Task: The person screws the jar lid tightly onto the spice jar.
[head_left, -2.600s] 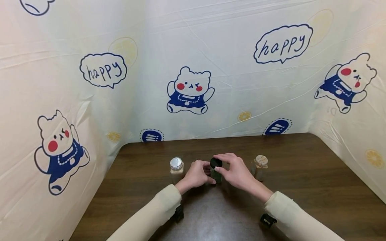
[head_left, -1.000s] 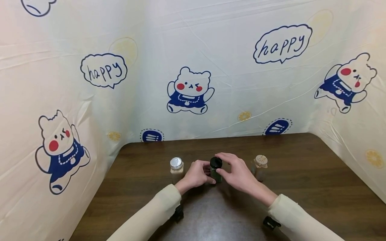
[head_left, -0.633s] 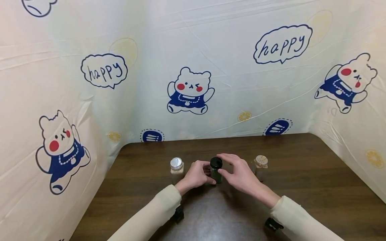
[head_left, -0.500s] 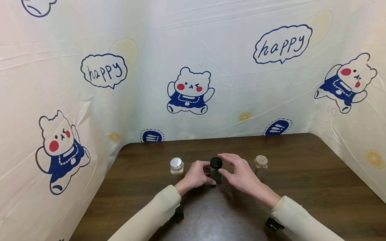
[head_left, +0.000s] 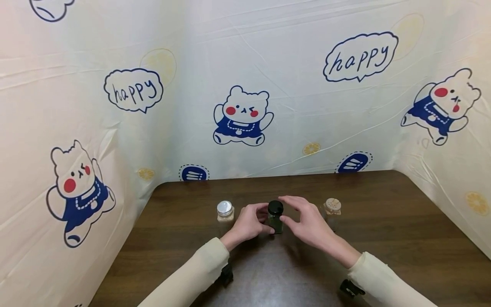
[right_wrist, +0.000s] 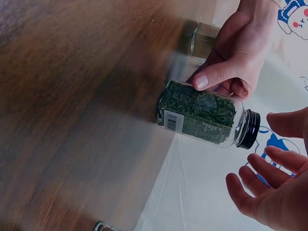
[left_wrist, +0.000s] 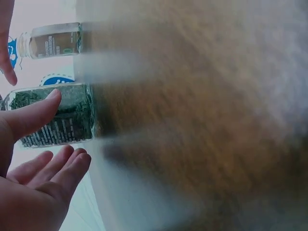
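A glass spice jar (head_left: 274,224) of dried green herbs stands upright on the table between my hands, its black cap (head_left: 275,207) on. My left hand (head_left: 250,221) holds the jar low from the left. In the left wrist view the thumb (left_wrist: 41,114) lies across the glass; the other fingers are on the far side, partly clear of it. My right hand (head_left: 308,221) is at the right of the cap, thumb and fingers spread. The right wrist view shows a gap between these fingers (right_wrist: 264,171) and the cap.
A jar with a silver lid (head_left: 225,209) stands left of my left hand. Behind my right wrist is a jar with a holed shaker top (head_left: 333,205), partly hidden. The brown wooden table (head_left: 184,264) ends at a printed cloth curtain (head_left: 245,64).
My right hand's fingers were around the black cap; they have spread and drawn slightly to the right, so the cap shows fully. The left hand and the jar have stayed put.
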A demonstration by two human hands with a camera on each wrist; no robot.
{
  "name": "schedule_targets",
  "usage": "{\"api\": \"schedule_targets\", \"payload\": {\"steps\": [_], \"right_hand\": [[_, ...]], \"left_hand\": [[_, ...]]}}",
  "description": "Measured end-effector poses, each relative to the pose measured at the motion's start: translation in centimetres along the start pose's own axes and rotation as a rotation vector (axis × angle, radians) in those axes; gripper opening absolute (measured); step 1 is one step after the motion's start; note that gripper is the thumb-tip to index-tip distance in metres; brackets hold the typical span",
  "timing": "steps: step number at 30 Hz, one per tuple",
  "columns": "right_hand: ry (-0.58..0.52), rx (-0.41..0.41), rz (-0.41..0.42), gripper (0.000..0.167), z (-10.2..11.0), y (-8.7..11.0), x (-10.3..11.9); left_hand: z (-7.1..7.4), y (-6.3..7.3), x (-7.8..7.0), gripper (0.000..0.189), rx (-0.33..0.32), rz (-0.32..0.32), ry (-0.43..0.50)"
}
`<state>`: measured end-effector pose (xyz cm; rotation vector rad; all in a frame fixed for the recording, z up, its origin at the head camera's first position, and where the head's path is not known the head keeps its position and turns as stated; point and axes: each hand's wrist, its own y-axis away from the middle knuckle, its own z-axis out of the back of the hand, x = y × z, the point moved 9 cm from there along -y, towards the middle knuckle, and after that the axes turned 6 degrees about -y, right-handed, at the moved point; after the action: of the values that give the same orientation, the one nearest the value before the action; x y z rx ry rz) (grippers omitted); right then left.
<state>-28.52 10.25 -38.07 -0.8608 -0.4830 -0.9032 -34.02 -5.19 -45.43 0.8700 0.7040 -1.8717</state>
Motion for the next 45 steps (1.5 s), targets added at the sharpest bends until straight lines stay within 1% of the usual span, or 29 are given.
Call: {"api": "schedule_targets", "payload": {"steps": [6, 14, 17, 20, 26, 29, 34, 45], "right_hand": [[-0.007, 0.002, -0.006, 0.049, 0.0, 0.1, 0.0], [-0.005, -0.003, 0.006, 0.048, 0.3, 0.4, 0.2], [0.000, -0.006, 0.008, 0.048, 0.4, 0.5, 0.2], [0.006, -0.008, 0.008, 0.048, 0.3, 0.6, 0.1], [0.006, -0.008, 0.003, 0.049, 0.3, 0.7, 0.0], [0.007, -0.010, 0.003, 0.048, 0.4, 0.8, 0.0], [0.014, -0.014, 0.011, 0.047, 0.5, 0.9, 0.0], [0.004, -0.015, -0.005, 0.046, 0.3, 1.4, 0.1]], "left_hand": [[0.2, 0.5, -0.2, 0.073, -0.030, 0.016, -0.014], [0.9, 0.9, -0.7, 0.063, -0.100, 0.040, -0.042], [1.0, 1.1, -0.8, 0.060, -0.116, 0.051, -0.056], [1.0, 1.3, -0.8, 0.058, -0.116, 0.070, -0.048], [0.7, 1.8, -0.8, 0.056, -0.105, 0.124, 0.005], [0.8, 2.1, -0.9, 0.053, -0.114, 0.136, 0.013], [0.9, 2.7, -1.0, 0.048, -0.109, 0.162, 0.041], [1.0, 3.5, -1.7, 0.030, -0.116, 0.173, 0.070]]}}
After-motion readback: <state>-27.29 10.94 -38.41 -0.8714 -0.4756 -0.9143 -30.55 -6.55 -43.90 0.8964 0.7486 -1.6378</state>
